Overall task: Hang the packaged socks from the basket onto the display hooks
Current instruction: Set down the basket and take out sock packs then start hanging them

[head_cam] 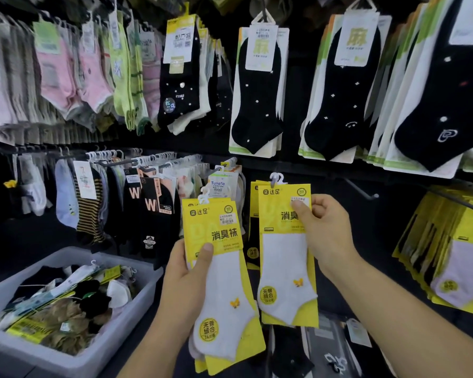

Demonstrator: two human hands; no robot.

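Basket (52,358) lower left, grey plastic: loose sock packs jumbled inside, labels too small to read. Black "W" socks (148,203) on hooks beyond. Left hand (185,285) grips stack of yellow-carded white sock packs (221,296), card reading 达足, 消臭袜. TuYaYa label (220,184) behind. Matching pack (283,257) pinched at top corner by right hand (322,230), thumb over price sticker; hanger on hook or not, cannot tell. Black ankle socks (260,105) above carry 麻 cards. Yellow packs (453,263) far right, cut off.
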